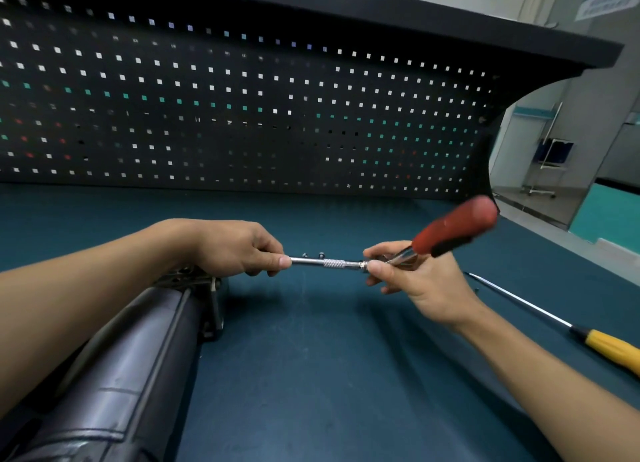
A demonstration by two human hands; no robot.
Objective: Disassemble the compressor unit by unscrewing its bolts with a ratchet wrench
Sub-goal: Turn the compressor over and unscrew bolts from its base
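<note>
The dark cylindrical compressor unit (131, 364) lies on its side at the lower left, its bolted end plate (194, 278) partly hidden under my left wrist. My left hand (239, 250) grips the left end of a chrome extension bar (329, 263) held level above the bench. My right hand (408, 274) pinches the bar's other end at the head of the ratchet wrench, whose red and black handle (453, 226) sticks up to the right and is blurred. Two small bolts (313, 255) lie on the mat just behind the bar.
The bench has a dark teal mat (311, 357). A long screwdriver with a yellow handle (609, 347) lies at the right, its shaft pointing toward my right hand. A black pegboard (242, 115) closes the back under a shelf. The bench edge runs along the right.
</note>
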